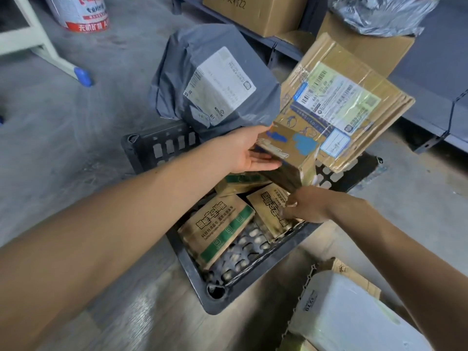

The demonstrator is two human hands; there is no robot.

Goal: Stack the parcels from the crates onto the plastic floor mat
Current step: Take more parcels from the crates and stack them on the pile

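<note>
Clasping the small blue-printed carton (291,145) in the left hand (249,154), thumb over, fingers under; right hand (310,207) curled at its lower corner — grip unclear. Mid-frame, just above the black crate (187,264): lifting out. Next, likely — carrying to the mat.

The light is dim, cool and flat; I cannot tell where it comes from. Soft shadow fills the crate (192,272). Tape on the box (354,97) throws a pale glare. The floor (50,138) smears with motion blur, worst near left. Wide-angle bend swells the left arm (88,236) at the near edge. Label print is soft.
</note>
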